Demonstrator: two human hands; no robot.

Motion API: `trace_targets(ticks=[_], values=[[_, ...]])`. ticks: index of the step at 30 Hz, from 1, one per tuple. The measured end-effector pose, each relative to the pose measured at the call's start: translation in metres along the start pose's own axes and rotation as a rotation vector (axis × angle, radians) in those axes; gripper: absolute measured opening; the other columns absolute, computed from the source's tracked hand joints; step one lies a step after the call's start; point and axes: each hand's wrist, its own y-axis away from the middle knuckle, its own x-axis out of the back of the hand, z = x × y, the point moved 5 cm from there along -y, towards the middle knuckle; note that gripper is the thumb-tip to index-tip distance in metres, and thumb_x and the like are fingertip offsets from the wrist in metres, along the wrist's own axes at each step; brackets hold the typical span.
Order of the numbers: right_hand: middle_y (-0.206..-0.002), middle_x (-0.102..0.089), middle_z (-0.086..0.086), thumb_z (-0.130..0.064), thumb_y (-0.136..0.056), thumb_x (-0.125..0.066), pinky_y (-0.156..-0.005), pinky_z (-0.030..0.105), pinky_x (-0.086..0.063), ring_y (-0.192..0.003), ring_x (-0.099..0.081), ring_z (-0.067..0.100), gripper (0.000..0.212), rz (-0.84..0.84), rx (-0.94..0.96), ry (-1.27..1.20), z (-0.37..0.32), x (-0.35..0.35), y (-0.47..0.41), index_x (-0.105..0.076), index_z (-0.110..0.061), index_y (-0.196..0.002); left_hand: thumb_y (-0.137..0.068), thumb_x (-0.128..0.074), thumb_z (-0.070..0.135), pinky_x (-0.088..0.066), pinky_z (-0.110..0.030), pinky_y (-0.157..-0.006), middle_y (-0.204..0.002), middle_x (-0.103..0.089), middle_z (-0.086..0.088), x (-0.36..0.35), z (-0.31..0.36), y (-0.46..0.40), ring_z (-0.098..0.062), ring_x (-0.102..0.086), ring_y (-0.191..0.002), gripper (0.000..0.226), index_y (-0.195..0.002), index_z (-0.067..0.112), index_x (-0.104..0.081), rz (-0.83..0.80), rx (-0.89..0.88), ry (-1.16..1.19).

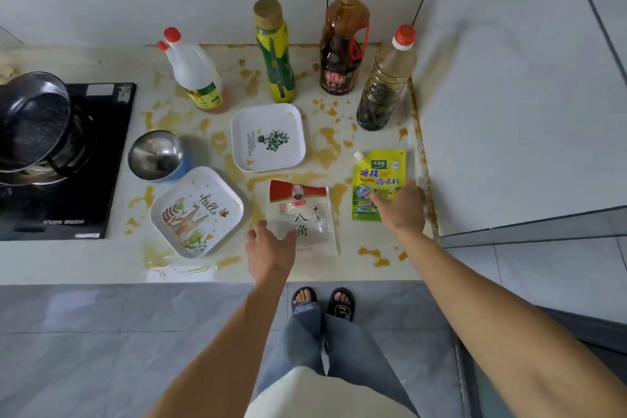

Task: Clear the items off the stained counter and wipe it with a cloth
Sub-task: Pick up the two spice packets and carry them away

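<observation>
Left hand [269,249] open over near edge of clear red-topped spice packet [302,217], right hand [400,205] open on yellow-green seasoning pouch [378,185], both lying lengthwise away on stained counter [325,142].

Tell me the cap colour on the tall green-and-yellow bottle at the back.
Tan, cork-like cap, seen in the head view.

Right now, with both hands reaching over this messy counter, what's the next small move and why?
Probably close the right hand on the yellow seasoning pouch and the left hand on the clear spice packet, then lift both away: each hand is open at its packet, and stains surround them.
</observation>
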Motion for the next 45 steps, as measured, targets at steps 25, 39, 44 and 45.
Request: trace_targets(ticks=[25, 39, 44, 45], values=[[-0.076, -0.077, -0.017, -0.015, -0.079, -0.082, -0.051, 0.017, -0.052, -0.066, -0.073, 0.001, 0.017, -0.102, -0.132, -0.585, 0.042, 0.019, 0.023, -0.073, -0.024, -0.091, -0.092, -0.063, 0.004, -0.058, -0.032, -0.067, -0.100, -0.078, 0.001, 0.002, -0.021, 0.003, -0.024, -0.074, -0.092, 0.022, -0.110, 0.016, -0.070, -0.224, 0.018, 0.487], [-0.091, -0.082, -0.001, -0.014, -0.088, -0.075, -0.075, 0.036, -0.060, -0.083, -0.079, 0.019, 0.013, -0.313, -0.171, -0.492, 0.083, 0.007, 0.139, -0.081, -0.025, -0.091, -0.095, -0.066, 0.003, -0.062, -0.056, -0.092, -0.118, -0.076, -0.013, 0.035, -0.151, 0.047, -0.039, -0.071, -0.104, 0.027, -0.121, 0.008, -0.071, -0.186, 0.148, 0.636], [-0.091, -0.082, -0.003, -0.014, -0.089, -0.074, -0.068, 0.030, -0.057, -0.081, -0.079, 0.016, 0.014, -0.426, -0.076, -0.390, 0.067, -0.008, 0.151, -0.078, -0.019, -0.101, -0.099, -0.066, 0.009, -0.063, -0.042, -0.079, -0.118, -0.077, -0.009, 0.042, -0.180, 0.064, -0.032, -0.073, -0.102, 0.026, -0.125, 0.009, -0.070, -0.135, 0.171, 0.694], [-0.091, -0.081, -0.004, -0.013, -0.089, -0.074, -0.068, 0.029, -0.057, -0.082, -0.079, 0.015, 0.015, -0.458, -0.044, -0.358, 0.062, -0.012, 0.151, -0.077, -0.020, -0.102, -0.099, -0.066, 0.009, -0.062, -0.040, -0.076, -0.117, -0.077, -0.008, 0.043, -0.185, 0.067, -0.032, -0.073, -0.100, 0.025, -0.124, 0.010, -0.070, -0.110, 0.188, 0.710]])
